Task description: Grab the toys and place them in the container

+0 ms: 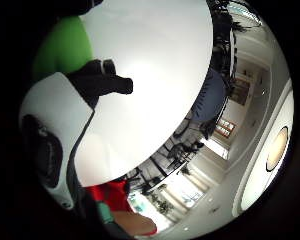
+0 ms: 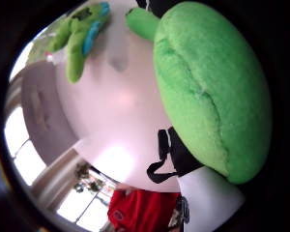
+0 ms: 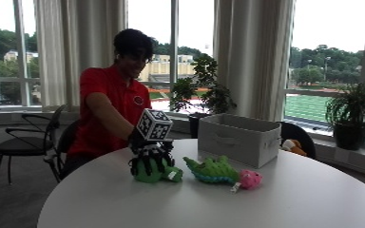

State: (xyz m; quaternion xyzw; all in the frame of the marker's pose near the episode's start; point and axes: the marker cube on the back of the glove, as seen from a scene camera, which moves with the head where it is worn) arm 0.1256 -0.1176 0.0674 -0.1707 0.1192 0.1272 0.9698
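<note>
Now the right hand curls round the green toy, directly beneath it; the container stands beyond, rightward.

Your black-gloved right hand reaches forward and down from a bent arm in a red sleeve, palm facing down. Its fingers curl downward, closed around the round green plush toy.

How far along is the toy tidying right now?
Nothing looks done yet: no toy shows in the grey container. In hand: the gloved right hand grips the round green plush. Left: the green dinosaur and pink toy lie on the table.
</note>
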